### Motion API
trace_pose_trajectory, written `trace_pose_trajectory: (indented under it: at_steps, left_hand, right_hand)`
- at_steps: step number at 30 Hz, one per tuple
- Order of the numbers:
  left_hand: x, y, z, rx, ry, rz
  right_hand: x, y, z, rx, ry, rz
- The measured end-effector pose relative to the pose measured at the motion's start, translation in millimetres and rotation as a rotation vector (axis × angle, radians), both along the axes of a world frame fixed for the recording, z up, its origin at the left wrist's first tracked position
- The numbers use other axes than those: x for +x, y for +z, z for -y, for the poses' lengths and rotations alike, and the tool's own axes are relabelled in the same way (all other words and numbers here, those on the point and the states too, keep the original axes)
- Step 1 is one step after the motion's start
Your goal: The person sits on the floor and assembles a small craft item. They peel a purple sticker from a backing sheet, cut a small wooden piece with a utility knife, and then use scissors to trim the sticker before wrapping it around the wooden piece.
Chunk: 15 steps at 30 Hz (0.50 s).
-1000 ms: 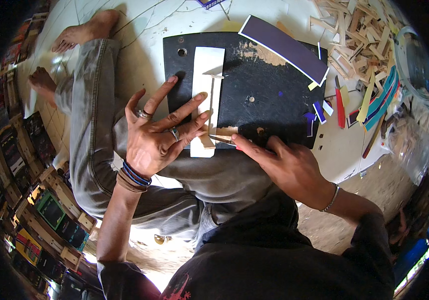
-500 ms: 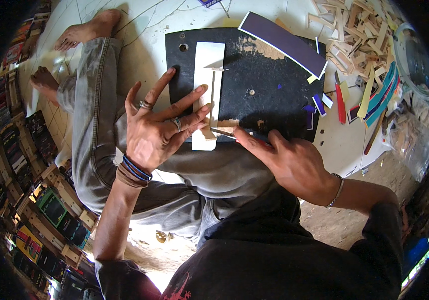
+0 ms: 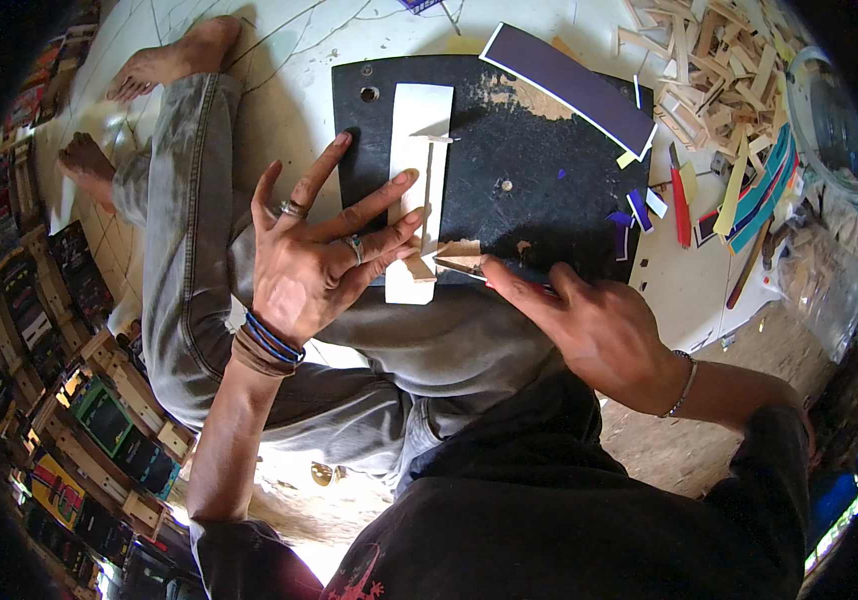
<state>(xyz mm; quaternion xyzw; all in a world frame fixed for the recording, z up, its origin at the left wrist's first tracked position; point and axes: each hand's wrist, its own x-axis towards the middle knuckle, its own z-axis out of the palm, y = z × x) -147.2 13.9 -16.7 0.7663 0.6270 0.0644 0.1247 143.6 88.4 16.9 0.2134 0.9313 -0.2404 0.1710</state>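
My left hand (image 3: 301,255) lies with its fingers spread over a long white strip of card (image 3: 421,110). Its fingertips press on the strip and on a slim wooden piece (image 3: 433,185) lying lengthwise on it. My right hand (image 3: 604,325) is closed around a knife (image 3: 461,266), index finger stretched along the top. The knife's narrow pointed blade aims left, its tip just beside the near end of the wood, by my left thumb. Most of the handle is hidden in my palm. Under everything lies a worn black board (image 3: 519,215), its near edge by my lap.
A dark purple card panel (image 3: 569,90) lies across the board's far right corner. Beyond it are a heap of small wooden frames (image 3: 714,65), a red-handled cutter (image 3: 680,200), coloured strips (image 3: 767,190) and a clear plastic bag (image 3: 829,285). Racks of small colourful items (image 3: 114,420) line the left.
My right hand and the knife have shifted slightly right, drawing the blade tip back from the wood's near end. My left hand stays almost still on the strip.
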Motion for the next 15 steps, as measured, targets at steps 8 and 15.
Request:
trace_pose_trajectory:
  at_steps: [8, 15]
  left_hand:
    - [-1.0, -1.3, -0.2, 0.013, -0.006, 0.034]
    - [-9.2, 6.2, -7.2, 0.023, -0.067, 0.132]
  right_hand:
    - [2.8, 0.3, 0.9, 0.011, -0.023, -0.007]
    - [7.6, -0.1, -13.0, -0.180, -0.228, -0.119]
